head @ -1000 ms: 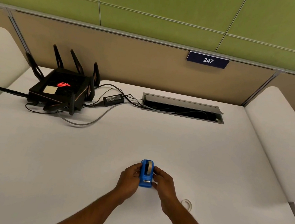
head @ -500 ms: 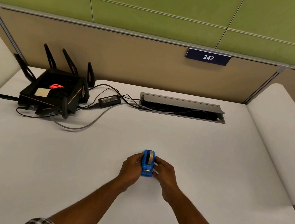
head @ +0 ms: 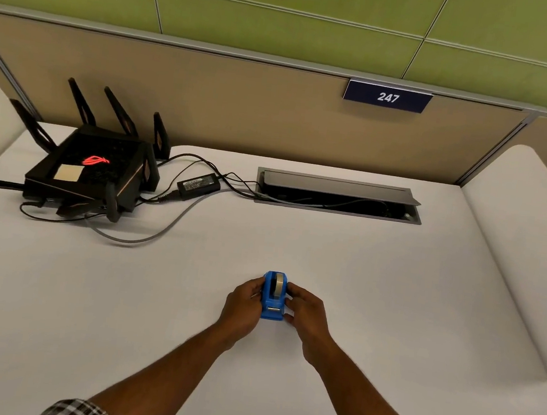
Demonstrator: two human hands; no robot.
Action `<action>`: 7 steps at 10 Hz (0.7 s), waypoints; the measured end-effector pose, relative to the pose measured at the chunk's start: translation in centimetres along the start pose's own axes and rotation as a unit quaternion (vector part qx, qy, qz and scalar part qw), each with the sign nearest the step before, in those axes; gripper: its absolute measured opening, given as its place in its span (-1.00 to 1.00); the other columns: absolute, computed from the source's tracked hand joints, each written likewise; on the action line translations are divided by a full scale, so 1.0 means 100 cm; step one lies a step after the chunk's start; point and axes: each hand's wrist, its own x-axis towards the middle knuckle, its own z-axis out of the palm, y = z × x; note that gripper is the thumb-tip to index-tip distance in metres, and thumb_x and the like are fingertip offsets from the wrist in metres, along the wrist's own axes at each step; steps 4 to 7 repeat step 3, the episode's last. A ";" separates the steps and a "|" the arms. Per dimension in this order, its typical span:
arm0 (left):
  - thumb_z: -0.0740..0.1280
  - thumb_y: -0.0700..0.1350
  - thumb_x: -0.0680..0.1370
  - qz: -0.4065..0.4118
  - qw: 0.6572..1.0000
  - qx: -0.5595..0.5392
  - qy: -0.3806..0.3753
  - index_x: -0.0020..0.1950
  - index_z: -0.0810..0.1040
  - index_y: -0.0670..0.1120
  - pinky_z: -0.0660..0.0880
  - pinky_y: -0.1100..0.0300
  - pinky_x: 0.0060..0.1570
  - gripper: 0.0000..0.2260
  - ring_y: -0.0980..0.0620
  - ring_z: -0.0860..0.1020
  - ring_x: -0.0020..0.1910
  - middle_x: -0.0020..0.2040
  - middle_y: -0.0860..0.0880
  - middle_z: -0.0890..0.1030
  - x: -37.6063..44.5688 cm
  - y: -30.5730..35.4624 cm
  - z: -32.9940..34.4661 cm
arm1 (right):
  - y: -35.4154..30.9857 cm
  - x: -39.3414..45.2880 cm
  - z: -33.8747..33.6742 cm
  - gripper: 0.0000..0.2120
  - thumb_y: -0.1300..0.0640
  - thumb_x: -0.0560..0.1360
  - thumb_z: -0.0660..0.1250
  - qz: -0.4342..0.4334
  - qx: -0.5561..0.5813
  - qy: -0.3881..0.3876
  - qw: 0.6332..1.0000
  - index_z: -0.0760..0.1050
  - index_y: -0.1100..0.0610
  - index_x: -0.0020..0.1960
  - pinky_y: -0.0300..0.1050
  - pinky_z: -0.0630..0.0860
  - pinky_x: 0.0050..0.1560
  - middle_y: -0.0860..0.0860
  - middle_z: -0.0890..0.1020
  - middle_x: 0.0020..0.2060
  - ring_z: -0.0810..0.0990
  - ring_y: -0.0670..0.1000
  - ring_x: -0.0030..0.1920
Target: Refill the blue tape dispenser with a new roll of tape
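**Desk inspection: one dispenser, held on both sides**

One white desk surface (head: 390, 306) fills most of the view, bounded at the rear by one tan partition panel (head: 242, 108) with green wall panels above. One dark blue number plate reading 247 (head: 387, 97) is fixed to the top of the partition.

One black router (head: 92, 173) with several upright antennas and a lit red emblem sits at the rear left of the desk; one pale square sticky note (head: 69, 172) lies on its top. One grey metal cable hatch (head: 338, 196) is set into the desk at rear centre, lid raised. One black power adapter (head: 198, 186) lies between router and hatch, with black and grey cables running from it.

Two bare forearms enter from the bottom edge; one plaid sleeve (head: 78, 412) shows on the left arm.

One small blue plastic tape dispenser (head: 273, 296) stands upright on the desk at centre, near the front. One roll of tape (head: 279, 284), greyish, is seated in its top slot; a silver cutter strip shows at its near end.

The left hand (head: 243, 303) is curled against the dispenser's left side, fingers closed around it. The right hand (head: 304, 310) presses the right side, fingers bent, thumb near the base.
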 end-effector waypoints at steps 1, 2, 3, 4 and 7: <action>0.17 -0.11 0.65 -0.008 1.000 0.016 0.002 0.41 0.43 0.02 0.47 0.17 0.23 -0.68 0.05 0.55 0.18 0.30 -0.02 0.58 -0.005 0.004 0.000 | -0.003 -0.005 0.000 -0.63 0.28 0.63 0.20 -0.006 -0.033 -0.004 0.999 0.62 -0.15 -0.01 0.02 0.59 0.23 -0.07 0.72 -0.01 0.67 -0.04 0.04; 0.19 -0.28 0.61 -0.011 0.997 0.081 0.003 0.48 0.33 -0.05 0.38 0.13 0.35 -0.56 -0.04 0.44 0.39 0.44 -0.06 0.44 -0.010 0.000 -0.002 | 0.001 -0.004 -0.001 -0.65 0.24 0.65 0.19 -0.023 -0.121 0.000 0.992 0.52 0.03 0.37 0.02 0.47 0.39 0.05 0.59 0.35 0.56 0.08 0.33; 0.20 -0.26 0.61 0.012 0.982 0.185 0.020 0.55 0.18 -0.03 0.25 0.07 0.46 -0.48 -0.03 0.26 0.52 0.55 -0.03 0.25 -0.014 -0.004 -0.007 | -0.001 -0.006 -0.003 -0.56 0.18 0.66 0.20 -0.054 -0.220 0.014 0.974 0.34 0.09 0.53 -0.06 0.38 0.43 0.05 0.44 0.49 0.44 0.06 0.46; 0.20 -0.26 0.61 0.012 0.982 0.185 0.020 0.55 0.18 -0.03 0.25 0.07 0.46 -0.48 -0.03 0.26 0.52 0.55 -0.03 0.25 -0.014 -0.004 -0.007 | -0.001 -0.006 -0.003 -0.56 0.18 0.66 0.20 -0.054 -0.220 0.014 0.974 0.34 0.09 0.53 -0.06 0.38 0.43 0.05 0.44 0.49 0.44 0.06 0.46; 0.20 -0.26 0.61 0.012 0.982 0.185 0.020 0.55 0.18 -0.03 0.25 0.07 0.46 -0.48 -0.03 0.26 0.52 0.55 -0.03 0.25 -0.014 -0.004 -0.007 | -0.001 -0.006 -0.003 -0.56 0.18 0.66 0.20 -0.054 -0.220 0.014 0.974 0.34 0.09 0.53 -0.06 0.38 0.43 0.05 0.44 0.49 0.44 0.06 0.46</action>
